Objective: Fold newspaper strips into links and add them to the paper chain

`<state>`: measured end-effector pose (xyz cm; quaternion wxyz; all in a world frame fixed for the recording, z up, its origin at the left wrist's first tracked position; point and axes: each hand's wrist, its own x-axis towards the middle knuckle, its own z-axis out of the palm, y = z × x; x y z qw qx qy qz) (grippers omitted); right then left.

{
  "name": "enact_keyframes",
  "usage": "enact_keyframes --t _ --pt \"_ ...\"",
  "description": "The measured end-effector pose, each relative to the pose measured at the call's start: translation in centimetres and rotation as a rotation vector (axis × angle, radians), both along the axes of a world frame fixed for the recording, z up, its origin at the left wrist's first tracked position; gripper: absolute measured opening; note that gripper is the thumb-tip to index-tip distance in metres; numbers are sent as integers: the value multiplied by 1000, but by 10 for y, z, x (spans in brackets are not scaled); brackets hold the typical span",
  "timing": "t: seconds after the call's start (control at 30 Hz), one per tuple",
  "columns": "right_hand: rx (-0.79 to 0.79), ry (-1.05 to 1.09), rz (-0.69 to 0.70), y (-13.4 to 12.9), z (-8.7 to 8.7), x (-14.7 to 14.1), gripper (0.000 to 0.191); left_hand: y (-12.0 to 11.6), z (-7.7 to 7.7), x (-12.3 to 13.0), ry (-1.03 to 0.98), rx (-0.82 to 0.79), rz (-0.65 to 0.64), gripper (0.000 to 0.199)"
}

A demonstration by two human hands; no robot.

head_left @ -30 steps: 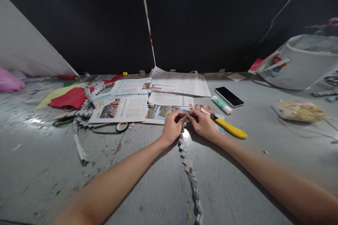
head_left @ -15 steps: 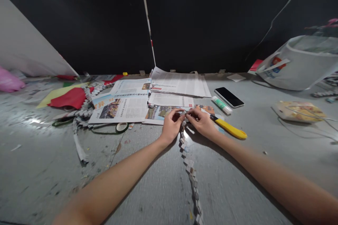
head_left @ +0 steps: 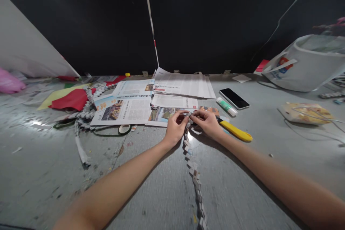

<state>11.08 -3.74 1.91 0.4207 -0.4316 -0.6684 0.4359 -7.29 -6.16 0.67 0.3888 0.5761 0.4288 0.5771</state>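
Note:
A long zigzag chain of folded newsprint (head_left: pixel 193 165) runs from my fingertips down the grey tabletop (head_left: pixel 151 190) toward the near edge. My left hand (head_left: pixel 175 129) pinches the chain's far end between thumb and fingers. Meeting it from the right, my right hand (head_left: pixel 207 124) is closed on the same end; the small piece between the fingertips is partly hidden. Beyond both hands lie printed newspaper sheets (head_left: pixel 129 109) and a folded stack of them (head_left: pixel 183 84). A yellow-handled cutter (head_left: pixel 235 130) rests just right of my right hand, its front part hidden behind the hand.
A glue stick (head_left: pixel 226 106) and a phone (head_left: pixel 234 98) lie at the right, before a white bucket (head_left: pixel 309 68) and a cable-draped packet (head_left: pixel 307 113). To the left are red paper (head_left: pixel 71 99), more folded chain (head_left: pixel 87 109) and a tape roll (head_left: pixel 124 129).
My right hand's fingers have shifted slightly at the chain's end. My left hand stays almost in the same place, and the chain lies nearly as before.

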Motion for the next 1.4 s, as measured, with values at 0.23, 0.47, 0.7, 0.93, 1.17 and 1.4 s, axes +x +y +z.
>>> enact_keyframes --t 0.23,0.47,0.7,0.93,1.17,1.4 --pt "-26 31 -9 -1 2 0 49 -3 3 0 37 6 6 24" --pt "-57 40 27 -1 2 1 48 -2 2 -2 51 -14 -14 27" --pt "-43 -11 40 -3 2 1 49 0 1 -2 65 -5 -15 21" --pt "-45 -19 39 -2 2 0 51 -2 5 -3 102 21 -5 19" --pt "47 -58 -16 -2 3 -2 43 -2 6 -1 14 -20 -6 16" --pt "112 -128 -16 -4 7 -3 41 -1 4 -3 -61 -78 27 22"
